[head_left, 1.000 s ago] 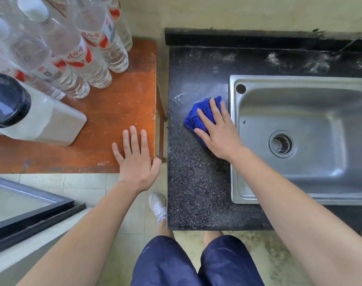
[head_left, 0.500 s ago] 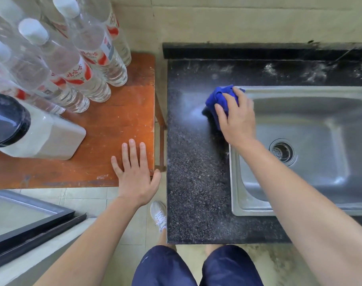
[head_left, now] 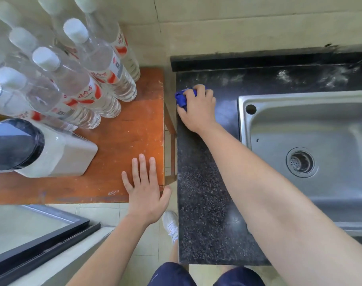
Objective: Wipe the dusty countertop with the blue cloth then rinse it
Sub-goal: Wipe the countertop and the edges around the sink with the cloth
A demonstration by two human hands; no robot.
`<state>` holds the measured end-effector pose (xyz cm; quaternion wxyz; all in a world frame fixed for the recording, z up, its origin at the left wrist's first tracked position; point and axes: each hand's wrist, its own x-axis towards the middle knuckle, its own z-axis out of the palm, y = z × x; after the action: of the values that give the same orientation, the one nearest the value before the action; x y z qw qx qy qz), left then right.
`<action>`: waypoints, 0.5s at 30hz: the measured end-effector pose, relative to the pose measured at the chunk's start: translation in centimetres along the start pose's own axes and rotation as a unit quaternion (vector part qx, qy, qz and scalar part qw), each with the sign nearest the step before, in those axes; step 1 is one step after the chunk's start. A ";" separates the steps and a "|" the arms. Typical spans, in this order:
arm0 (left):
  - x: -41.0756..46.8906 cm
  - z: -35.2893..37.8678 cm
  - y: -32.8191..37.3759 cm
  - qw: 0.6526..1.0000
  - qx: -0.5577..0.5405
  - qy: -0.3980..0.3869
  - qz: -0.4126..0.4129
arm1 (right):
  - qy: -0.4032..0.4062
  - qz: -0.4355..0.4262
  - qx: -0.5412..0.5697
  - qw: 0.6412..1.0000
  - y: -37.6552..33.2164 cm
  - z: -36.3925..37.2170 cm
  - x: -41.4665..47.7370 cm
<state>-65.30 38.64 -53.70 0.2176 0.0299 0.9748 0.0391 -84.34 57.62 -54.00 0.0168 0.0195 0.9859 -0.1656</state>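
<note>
A blue cloth (head_left: 182,98) is bunched at the far left edge of the black speckled countertop (head_left: 204,203). My right hand (head_left: 198,109) covers most of it, fingers curled around it and pressing it onto the stone. White dust streaks (head_left: 332,78) lie on the back strip of the countertop behind the steel sink (head_left: 312,141). My left hand (head_left: 144,190) rests flat with straight spread fingers on the right front corner of the orange wooden table (head_left: 122,141).
Several clear water bottles (head_left: 89,79) and a white jar with a black lid (head_left: 31,149) stand on the table. A narrow gap separates table and countertop. A black-framed glass panel (head_left: 31,234) lies low at left. My white shoe (head_left: 171,226) is on the tiled floor.
My right hand has carried the cloth from beside the sink's rim to the far left edge of the countertop. My left hand has stayed on the table.
</note>
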 end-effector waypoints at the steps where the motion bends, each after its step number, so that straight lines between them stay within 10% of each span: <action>1: -0.1 -0.1 0.1 1.000 -0.009 0.009 -0.001 | -0.009 -0.012 0.048 0.999 1.1 -0.7 -0.1; 15: 14.1 -5.1 3.9 0.993 0.019 0.118 0.024 | 0.115 0.223 0.136 0.959 17.0 -5.6 -0.3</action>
<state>-80.01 43.28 -54.70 0.0996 0.0527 0.9932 0.0293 -83.46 75.48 -54.22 -0.0631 0.2595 0.9201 -0.2865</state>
